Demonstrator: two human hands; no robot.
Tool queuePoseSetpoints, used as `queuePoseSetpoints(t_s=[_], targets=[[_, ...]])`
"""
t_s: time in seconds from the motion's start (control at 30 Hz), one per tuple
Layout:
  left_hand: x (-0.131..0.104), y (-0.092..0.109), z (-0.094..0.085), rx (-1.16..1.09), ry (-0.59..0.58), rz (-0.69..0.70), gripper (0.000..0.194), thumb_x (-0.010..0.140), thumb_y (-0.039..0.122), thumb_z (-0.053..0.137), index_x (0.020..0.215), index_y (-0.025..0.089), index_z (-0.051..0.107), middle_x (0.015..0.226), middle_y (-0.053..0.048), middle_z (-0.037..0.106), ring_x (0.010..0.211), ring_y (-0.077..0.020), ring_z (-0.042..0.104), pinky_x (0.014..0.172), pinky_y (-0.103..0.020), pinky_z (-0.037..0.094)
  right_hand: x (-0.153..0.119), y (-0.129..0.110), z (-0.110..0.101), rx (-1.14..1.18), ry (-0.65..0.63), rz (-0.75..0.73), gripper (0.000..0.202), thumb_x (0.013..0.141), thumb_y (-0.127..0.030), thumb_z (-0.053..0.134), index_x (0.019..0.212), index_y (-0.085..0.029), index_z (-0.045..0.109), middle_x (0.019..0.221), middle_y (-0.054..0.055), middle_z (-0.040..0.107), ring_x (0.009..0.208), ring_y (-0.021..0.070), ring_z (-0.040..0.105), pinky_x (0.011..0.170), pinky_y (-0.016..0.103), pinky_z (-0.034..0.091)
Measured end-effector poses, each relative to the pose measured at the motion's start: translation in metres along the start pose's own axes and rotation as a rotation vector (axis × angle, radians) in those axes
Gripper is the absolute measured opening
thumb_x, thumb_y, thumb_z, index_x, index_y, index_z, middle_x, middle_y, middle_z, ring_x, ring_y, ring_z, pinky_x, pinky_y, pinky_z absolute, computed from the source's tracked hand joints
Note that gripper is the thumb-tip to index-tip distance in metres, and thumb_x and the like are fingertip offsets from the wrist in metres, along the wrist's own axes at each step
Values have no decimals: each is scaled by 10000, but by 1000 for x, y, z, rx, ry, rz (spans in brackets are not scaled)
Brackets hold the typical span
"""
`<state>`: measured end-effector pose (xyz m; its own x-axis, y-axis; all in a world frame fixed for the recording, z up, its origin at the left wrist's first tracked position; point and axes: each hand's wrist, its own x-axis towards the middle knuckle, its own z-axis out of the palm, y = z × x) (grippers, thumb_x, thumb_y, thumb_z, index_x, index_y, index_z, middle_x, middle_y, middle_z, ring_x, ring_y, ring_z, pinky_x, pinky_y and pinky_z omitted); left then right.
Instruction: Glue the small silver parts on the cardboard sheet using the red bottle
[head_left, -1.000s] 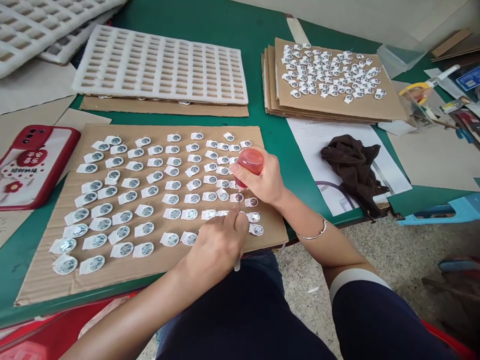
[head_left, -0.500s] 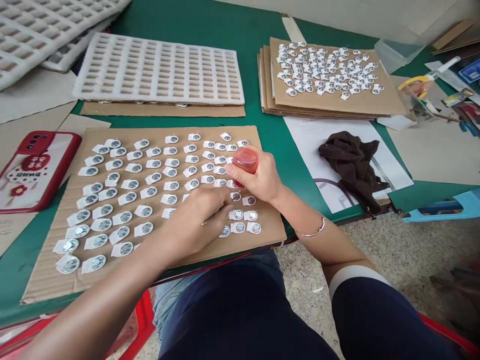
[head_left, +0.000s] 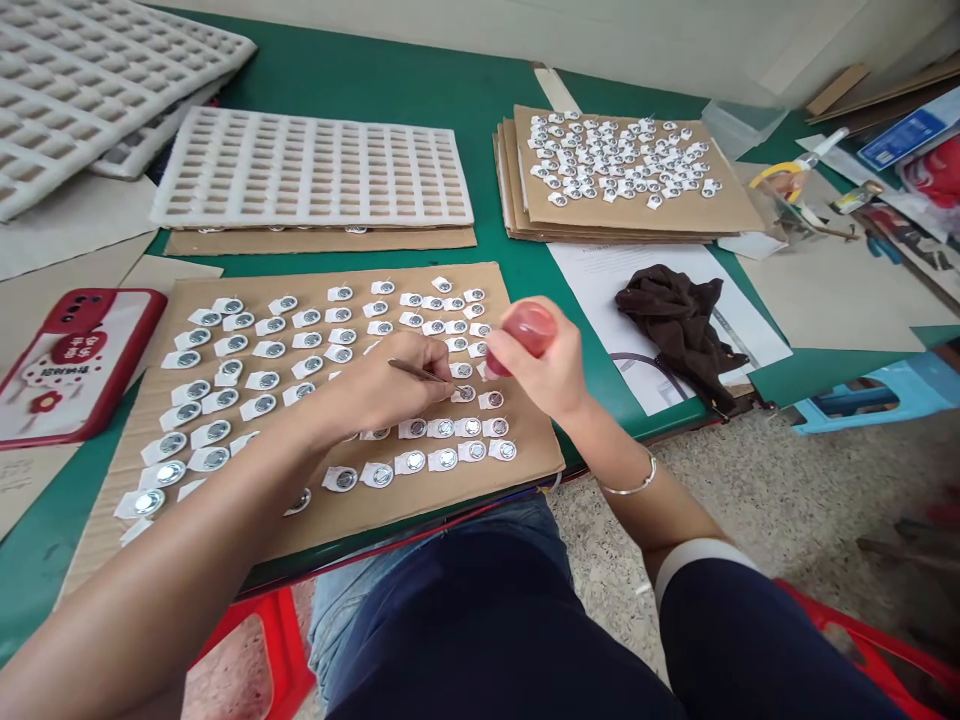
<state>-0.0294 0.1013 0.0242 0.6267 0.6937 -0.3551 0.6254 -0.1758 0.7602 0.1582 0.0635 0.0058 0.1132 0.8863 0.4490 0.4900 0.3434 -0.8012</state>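
"Round metal discs (head_left: 470, 427) on white tabs (head_left: 172, 360) lie in rows on a cardboard sheet (head_left: 536, 461), beneath and around the hands. Why the rows?"

"Probably so each can be reached without nudging its neighbour. The left hand (head_left: 394, 386) pinches a thin tool (head_left: 412, 370), its tip by a disc just beyond the grip; the low hold likely steadies it."

"And the right hand (head_left: 553, 365)?"

"Closed around a red bottle (head_left: 529, 328), just right of the left hand and above the sheet, perhaps to keep it near the tool. What its lower end touches cannot be told."

"Beyond the right hand?"

"More discs crowd a cardboard stack (head_left: 727, 214) on the table (head_left: 420, 85), apparently out of the way."
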Motion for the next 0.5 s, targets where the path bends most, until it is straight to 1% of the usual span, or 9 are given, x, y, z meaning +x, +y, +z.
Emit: queuePoseSetpoints(t_s=[0.07, 0.13, 0.2, 0.27, 0.37, 0.5], targets=[[3, 1, -2, -2, -12, 1, 130, 700, 268, 506, 715, 153, 565, 560, 3, 503, 491, -95, 424, 440, -218, 304, -12, 3, -6, 31, 105, 44, 275, 733, -407, 592, 917, -219, 512, 776, -10, 597, 705, 128, 595, 670, 300, 491], [6, 5, -4, 23, -23, 18, 114, 675, 260, 516, 700, 160, 565, 568, 0, 514, 492, -97, 423, 444, -222, 307, -22, 7, -8, 55, 166, 66, 289, 748, -402, 571, 961, -222, 498, 759, -6, 591, 697, 136, 602, 673, 316, 498], [7, 9, -7, 51, -40, 22, 104, 659, 254, 519, 691, 165, 563, 566, 4, 510, 486, -96, 409, 435, -224, 299, -30, 9, -5, 63, 204, 64, 271, 748, -390, 571, 946, -216, 509, 738, -7, 589, 677, 137, 602, 662, 319, 501], [8, 12, -8, 66, -55, 11, 102, 657, 256, 516, 688, 169, 557, 550, 11, 490, 476, -95, 395, 420, -223, 285, -33, 11, -2, 50, 237, 45, 233, 735, -375, 589, 887, -208, 533, 733, -7, 593, 673, 135, 599, 654, 313, 501], [8, 10, -9, 70, -51, 4, 105, 667, 267, 511, 677, 169, 548, 542, 11, 484, 478, -98, 407, 427, -222, 293, -34, 12, 2, 41, 256, 17, 188, 724, -349, 606, 812, -192, 554, 743, 4, 600, 685, 133, 595, 658, 306, 495], [6, 5, -8, 66, -26, 32, 103, 671, 259, 504, 673, 170, 555, 573, 2, 517, 499, -102, 435, 456, -224, 316, -34, 13, 2, 44, 214, 13, 167, 731, -338, 600, 778, -183, 560, 745, 11, 599, 697, 138, 594, 667, 316, 487]])
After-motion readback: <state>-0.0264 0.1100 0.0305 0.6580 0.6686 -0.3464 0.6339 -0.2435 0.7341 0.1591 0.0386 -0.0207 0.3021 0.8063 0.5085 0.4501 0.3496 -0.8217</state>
